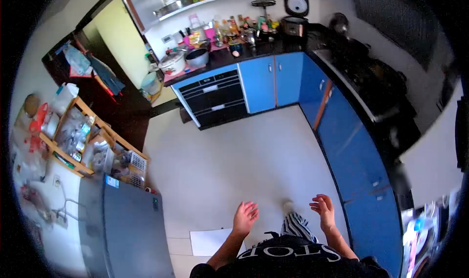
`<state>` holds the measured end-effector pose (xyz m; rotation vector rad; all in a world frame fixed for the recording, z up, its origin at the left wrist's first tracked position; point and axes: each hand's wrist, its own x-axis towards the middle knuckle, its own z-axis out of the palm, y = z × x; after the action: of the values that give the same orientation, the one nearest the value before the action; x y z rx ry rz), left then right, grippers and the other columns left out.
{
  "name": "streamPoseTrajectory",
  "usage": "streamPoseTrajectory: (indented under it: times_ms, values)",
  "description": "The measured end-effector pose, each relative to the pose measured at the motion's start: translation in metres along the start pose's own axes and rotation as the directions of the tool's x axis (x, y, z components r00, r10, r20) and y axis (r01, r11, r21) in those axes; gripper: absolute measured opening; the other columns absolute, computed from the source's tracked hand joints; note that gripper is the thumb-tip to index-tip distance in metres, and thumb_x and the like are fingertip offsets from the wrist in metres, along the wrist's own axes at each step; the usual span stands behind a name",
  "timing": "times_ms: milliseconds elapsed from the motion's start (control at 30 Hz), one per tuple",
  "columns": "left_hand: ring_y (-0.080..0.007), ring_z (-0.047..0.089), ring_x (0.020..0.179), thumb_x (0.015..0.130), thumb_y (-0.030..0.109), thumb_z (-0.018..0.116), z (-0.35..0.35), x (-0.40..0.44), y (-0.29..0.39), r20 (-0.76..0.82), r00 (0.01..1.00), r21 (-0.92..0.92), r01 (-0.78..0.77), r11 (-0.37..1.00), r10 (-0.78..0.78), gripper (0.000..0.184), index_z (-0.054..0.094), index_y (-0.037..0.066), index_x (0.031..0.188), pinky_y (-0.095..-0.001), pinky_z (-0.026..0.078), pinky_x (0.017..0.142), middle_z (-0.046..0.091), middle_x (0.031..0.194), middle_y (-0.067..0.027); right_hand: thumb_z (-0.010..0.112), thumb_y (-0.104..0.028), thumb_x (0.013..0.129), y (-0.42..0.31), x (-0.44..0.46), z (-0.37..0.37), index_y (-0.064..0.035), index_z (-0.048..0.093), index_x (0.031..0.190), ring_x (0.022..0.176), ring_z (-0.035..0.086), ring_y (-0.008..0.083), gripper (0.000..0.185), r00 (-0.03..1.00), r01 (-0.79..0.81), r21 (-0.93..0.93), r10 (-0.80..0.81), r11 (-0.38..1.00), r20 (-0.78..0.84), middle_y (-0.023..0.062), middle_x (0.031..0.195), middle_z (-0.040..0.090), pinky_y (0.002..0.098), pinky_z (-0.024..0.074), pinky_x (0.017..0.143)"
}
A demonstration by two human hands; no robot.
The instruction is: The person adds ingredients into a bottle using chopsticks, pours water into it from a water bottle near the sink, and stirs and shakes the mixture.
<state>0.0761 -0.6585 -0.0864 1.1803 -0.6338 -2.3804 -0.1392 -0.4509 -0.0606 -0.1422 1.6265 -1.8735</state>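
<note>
My left hand [245, 218] hangs in the air over the pale floor [234, 160], its fingers loosely bent and holding nothing. Below and to its left, a white flat panel [205, 243] lies on the floor, partly hidden by my left forearm. My right hand [323, 212] is raised in front of my body on the other side, fingers apart, with nothing in it. Nearest to that hand are the blue cabinet doors [361, 156] on the right. Between the hands, a leg in striped trousers [297, 226] shows beneath my black shirt [293, 253].
A dark counter [264, 51] runs along the back with a white pot [172, 62], a grey pot [197, 58], several bottles and an open rice cooker [295, 26]. A gas stove [371, 77] stands right. At left are a grey refrigerator [132, 224] and a loaded wooden rack [105, 126].
</note>
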Motion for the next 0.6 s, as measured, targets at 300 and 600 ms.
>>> streamPoseTrajectory:
  times_ms: [300, 600]
  values:
    - [-0.0328, 0.041, 0.125, 0.094, 0.051, 0.042, 0.024, 0.055, 0.08, -0.179, 0.948, -0.17, -0.295, 0.94, 0.264, 0.061, 0.043, 0.003, 0.132, -0.0435, 0.035, 0.104, 0.044, 0.135, -0.0172, 0.054, -0.026, 0.095, -0.037, 0.211, 0.106, -0.0048, 0.052, 0.114, 0.087, 0.063, 0.0224, 0.029, 0.924, -0.021, -0.119, 0.065, 0.993, 0.377, 0.0113, 0.1, 0.061, 0.0359, 0.0508, 0.077]
    - [-0.0287, 0.051, 0.109, 0.091, 0.05, 0.05, -0.107, 0.078, 0.144, -0.527, 0.788, -0.46, -0.58, 0.672, 0.319, 0.055, 0.051, 0.003, 0.121, -0.0394, 0.043, 0.095, 0.053, 0.122, -0.0144, 0.05, -0.029, 0.096, 0.01, 0.285, 0.354, -0.0044, 0.052, 0.112, 0.082, 0.063, 0.0214, 0.029, 0.716, -0.049, -0.281, 0.23, 0.959, 0.66, 0.0112, 0.1, 0.06, 0.0331, 0.0518, 0.077]
